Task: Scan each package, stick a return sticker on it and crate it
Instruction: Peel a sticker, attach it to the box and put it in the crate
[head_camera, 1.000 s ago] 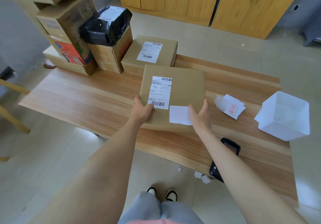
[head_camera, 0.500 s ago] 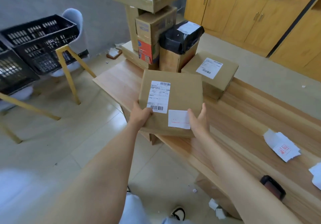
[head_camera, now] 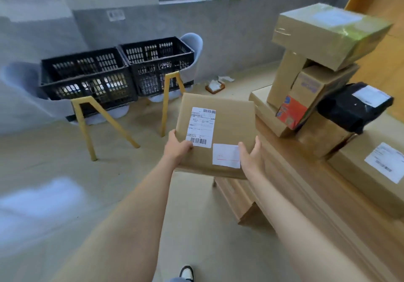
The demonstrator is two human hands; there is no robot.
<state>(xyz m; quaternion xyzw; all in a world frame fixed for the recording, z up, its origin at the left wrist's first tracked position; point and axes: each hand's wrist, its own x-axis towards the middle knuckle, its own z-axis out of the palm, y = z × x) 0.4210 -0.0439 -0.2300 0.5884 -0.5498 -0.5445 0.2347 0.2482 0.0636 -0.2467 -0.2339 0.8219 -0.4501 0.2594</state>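
- Grasping the package (head_camera: 231,119) with the left grip (head_camera: 178,150), thumb pressing on top, and the right grip (head_camera: 251,159), clasping the right edge with fingers hidden beneath.
- Holding it flat in the air, just off the end of the bench (head_camera: 306,196).
- Showing a shipping label (head_camera: 201,127) and a white return sticker (head_camera: 226,156) on top.
- Facing two black crates (head_camera: 87,78) sitting on chairs (head_camera: 193,43), well apart from the package.

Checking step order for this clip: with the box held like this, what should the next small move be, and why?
Probably carry the flat brown cardboard package forward to the black slatted plastic crates ahead. The white return sticker already sits beside its shipping label, and the left hand and right hand grip its near corners.
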